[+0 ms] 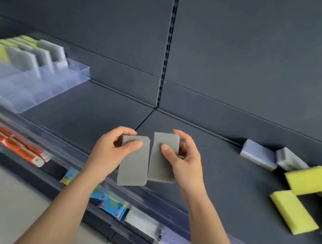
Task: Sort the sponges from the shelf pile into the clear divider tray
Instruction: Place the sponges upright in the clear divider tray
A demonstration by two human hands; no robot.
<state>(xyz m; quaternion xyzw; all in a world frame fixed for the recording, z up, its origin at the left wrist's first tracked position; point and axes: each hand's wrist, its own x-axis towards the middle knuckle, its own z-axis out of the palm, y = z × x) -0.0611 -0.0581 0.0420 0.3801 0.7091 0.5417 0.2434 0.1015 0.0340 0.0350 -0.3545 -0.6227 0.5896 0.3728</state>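
Packets in blue and orange lie blurred on the lower shelf nearest me. Above them my left hand pinches a flat grey rectangular sponge by its upper end, thumb in front. My right hand grips a second flat grey sponge the same way. The two stand upright, side by side and nearly touching, over the front of the dark grey metal shelf. To my right lies the loose pile of yellow foam sponges and pale grey foam sponges. Farther off on my left, the clear plastic divider tray holds sorted yellow and grey sponges standing in its rear compartments.
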